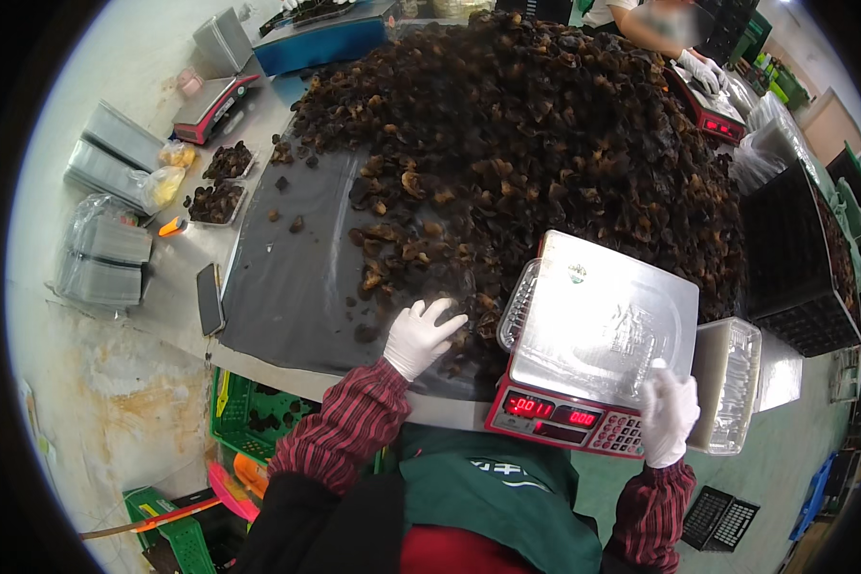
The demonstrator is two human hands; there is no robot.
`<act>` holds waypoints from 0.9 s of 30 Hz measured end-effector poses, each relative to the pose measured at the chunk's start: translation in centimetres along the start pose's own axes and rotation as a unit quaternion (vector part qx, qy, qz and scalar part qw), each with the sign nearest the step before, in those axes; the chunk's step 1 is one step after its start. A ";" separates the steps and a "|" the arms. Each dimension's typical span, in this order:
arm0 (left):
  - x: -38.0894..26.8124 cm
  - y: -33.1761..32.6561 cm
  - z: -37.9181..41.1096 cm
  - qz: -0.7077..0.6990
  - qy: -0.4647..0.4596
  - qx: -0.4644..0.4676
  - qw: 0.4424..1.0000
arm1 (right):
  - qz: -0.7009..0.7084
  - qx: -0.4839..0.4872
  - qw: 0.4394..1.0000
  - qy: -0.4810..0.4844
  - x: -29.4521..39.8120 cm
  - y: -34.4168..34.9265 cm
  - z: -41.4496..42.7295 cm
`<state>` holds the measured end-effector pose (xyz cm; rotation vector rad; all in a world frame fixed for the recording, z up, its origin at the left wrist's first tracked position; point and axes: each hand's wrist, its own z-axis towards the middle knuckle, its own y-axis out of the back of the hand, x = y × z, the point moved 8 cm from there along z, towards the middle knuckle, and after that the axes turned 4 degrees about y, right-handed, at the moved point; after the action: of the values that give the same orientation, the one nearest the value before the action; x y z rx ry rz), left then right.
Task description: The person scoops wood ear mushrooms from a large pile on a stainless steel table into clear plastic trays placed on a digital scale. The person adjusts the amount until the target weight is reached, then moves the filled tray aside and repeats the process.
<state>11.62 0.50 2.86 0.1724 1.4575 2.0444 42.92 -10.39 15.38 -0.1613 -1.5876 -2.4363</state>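
Observation:
My left hand point(423, 337), in a white glove, hovers at the near edge of a large heap of dark brown wood ear mushrooms point(516, 129). Its fingers are apart, and nothing shows between them. My right hand point(667, 416), also gloved and blurred, is over the right front corner of a red digital scale point(509, 423), beside the keypad. Whether its fingers hold anything is unclear. The scale's bare steel pan point(610, 308) has no tray on it, and its red digits are lit. A clear plastic tray point(518, 305) is partly hidden behind the pan's left side.
Stacked clear trays point(725, 387) stand right of the scale. Two filled trays point(217, 202), a phone point(210, 299) and another scale point(215, 107) lie left. Black crates point(796, 258) rise at right. Across the heap, a person's gloved hands point(703, 72) are over a scale. A green crate point(258, 416) sits below.

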 end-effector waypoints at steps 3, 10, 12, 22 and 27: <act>0.8 -0.1 0.3 -0.038 0.004 -0.024 0.999 | 0.002 -0.016 0.990 -0.137 -3.2 0.4 -1.2; 3.7 4.4 3.1 -0.236 0.129 -0.090 0.959 | 0.055 0.014 0.986 -0.155 -5.2 -3.4 -2.8; 1.6 7.4 5.1 -0.245 0.108 -0.107 0.958 | 0.140 0.020 0.966 -0.219 -5.9 -4.7 -3.0; -18.1 2.1 10.3 -0.057 -0.151 0.021 0.987 | 0.096 0.016 0.983 -0.158 -4.1 -5.7 -0.1; -17.7 3.7 11.3 -0.101 -0.128 0.079 0.984 | 0.095 0.005 0.983 -0.158 -4.5 -5.9 0.8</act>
<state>29.25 -0.76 14.73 0.3256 1.4135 1.6784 45.75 -6.79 9.46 -0.6968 -1.6184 -2.3412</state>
